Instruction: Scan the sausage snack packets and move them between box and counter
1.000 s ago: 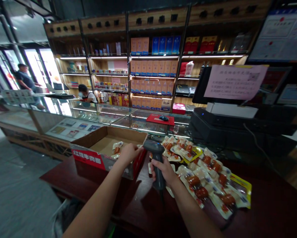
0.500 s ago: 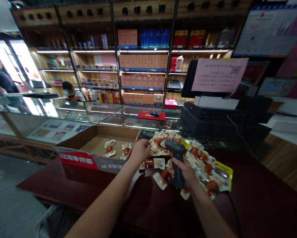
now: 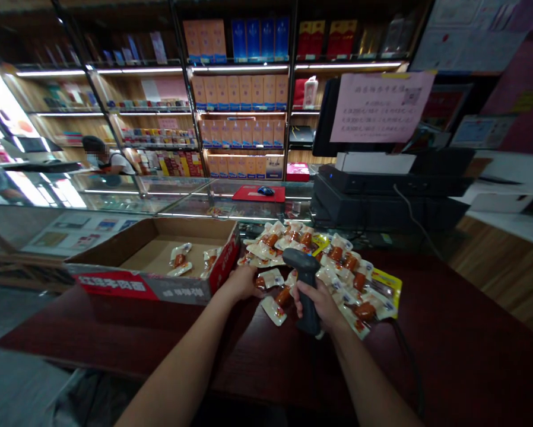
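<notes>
- Left hand, one: lowered since half a second ago, when it hung raised beside the box; now down at the left end of a loose packet. Fingers partly curled; whether they grip the packet or only touch it, I cannot tell.
- Loose packet, one: clear and white, brown-red contents, lying on the desk just right of the box.
- Second loose packet, one: slanting, nearer the body, close to the scanner.
- Right hand, one: wrapped around the handle of a dark scanner, held above the packets; trigger pressed or not, cannot be told.
- Box, one: open-topped cardboard, red and grey front; two packets show inside, one towards the middle, one by the right end.
- Packet pile, one: overlapping, behind and right of the scanner, with a yellow-edged packet at its right.
- Cable, one: dark, trailing across the desk.
- Hazards, as judged: slick film could slide from a shallow pinch; overlapping packets could cling, bringing two up together; a low scanner swing could scatter the pile; glare or creases could spoil a reading; the cable could snag packets.
</notes>
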`<state>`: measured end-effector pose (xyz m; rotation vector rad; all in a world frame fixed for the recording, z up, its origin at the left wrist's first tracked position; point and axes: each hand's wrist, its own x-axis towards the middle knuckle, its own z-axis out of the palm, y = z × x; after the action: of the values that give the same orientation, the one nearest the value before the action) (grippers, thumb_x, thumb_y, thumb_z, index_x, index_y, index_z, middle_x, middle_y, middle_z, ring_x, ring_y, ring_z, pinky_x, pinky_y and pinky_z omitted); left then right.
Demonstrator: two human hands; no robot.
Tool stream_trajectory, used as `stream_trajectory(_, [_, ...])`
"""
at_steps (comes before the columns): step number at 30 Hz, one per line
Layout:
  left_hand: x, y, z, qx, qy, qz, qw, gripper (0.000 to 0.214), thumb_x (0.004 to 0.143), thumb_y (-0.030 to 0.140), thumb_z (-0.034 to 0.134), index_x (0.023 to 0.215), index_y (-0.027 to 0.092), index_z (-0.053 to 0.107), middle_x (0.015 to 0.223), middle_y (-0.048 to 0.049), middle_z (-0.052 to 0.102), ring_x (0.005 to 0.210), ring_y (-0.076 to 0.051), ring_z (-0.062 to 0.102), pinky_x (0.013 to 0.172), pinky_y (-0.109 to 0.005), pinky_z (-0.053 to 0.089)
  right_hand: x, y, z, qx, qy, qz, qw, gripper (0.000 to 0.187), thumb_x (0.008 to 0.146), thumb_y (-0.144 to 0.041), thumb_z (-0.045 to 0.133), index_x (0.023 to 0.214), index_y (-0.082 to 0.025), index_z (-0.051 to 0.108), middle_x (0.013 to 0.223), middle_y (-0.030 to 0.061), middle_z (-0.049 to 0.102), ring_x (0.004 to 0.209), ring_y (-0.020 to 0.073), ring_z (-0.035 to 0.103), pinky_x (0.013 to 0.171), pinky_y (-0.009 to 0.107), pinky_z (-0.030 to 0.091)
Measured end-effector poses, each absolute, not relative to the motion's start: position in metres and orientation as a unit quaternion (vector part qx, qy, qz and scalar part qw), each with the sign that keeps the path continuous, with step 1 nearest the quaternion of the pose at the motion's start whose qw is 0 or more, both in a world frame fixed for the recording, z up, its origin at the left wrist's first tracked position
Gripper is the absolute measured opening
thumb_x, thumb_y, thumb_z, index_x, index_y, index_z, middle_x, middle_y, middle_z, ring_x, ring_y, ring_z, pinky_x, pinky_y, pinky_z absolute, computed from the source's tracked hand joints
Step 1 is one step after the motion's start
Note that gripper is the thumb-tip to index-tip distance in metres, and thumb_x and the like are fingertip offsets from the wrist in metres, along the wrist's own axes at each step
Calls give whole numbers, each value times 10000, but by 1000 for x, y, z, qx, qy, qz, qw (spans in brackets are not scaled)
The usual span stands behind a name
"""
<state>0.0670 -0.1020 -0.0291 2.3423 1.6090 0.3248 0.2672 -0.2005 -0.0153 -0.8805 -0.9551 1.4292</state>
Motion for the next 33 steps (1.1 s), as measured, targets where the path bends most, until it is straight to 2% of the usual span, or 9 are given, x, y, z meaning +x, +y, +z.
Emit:
stream_trajectory(5, [63, -101, -32, 790, 560, 183, 169, 397, 471, 329, 781, 787, 174, 595, 781, -23, 615, 752, -199, 576, 619, -255, 398, 267, -201, -14, -382, -425, 607, 552, 382, 662, -387, 697, 921, -177, 510, 521, -59, 568, 354, 97, 487, 321, 217, 447])
stream_trajectory(10, [57, -102, -29, 787, 518, 257, 215, 349, 527, 377, 753, 743, 173, 572, 708, 17, 585, 667, -142, 536, 585, -226, 370, 270, -203, -14, -398, -435, 604, 536, 364, 672, -381, 687, 922, -181, 513, 537, -59, 569, 368, 93, 495, 331, 213, 453])
stream_trajectory(15, [56, -107, -20, 777, 471, 356, 218, 334, 560, 368, 738, 743, 169, 541, 678, 36, 547, 619, -104, 483, 565, -204, 358, 274, -205, -14, -400, -456, 606, 515, 344, 679, -376, 686, 905, -179, 518, 541, -50, 579, 372, 97, 506, 338, 218, 459])
stream_trajectory(19, [56, -106, -18, 733, 491, 430, 191, 329, 593, 380, 713, 735, 174, 499, 674, 42, 532, 600, -93, 471, 552, -197, 356, 277, -205, -15, -389, -464, 608, 513, 329, 688, -384, 682, 892, -172, 534, 552, -42, 580, 376, 96, 511, 341, 216, 456])
stream_trajectory(33, [57, -103, -23, 688, 555, 444, 148, 210, 614, 253, 643, 768, 185, 517, 729, 29, 577, 678, -115, 547, 650, -226, 431, 272, -205, -20, -400, -467, 604, 508, 308, 711, -386, 666, 891, -183, 520, 546, -53, 571, 369, 95, 500, 337, 214, 456])
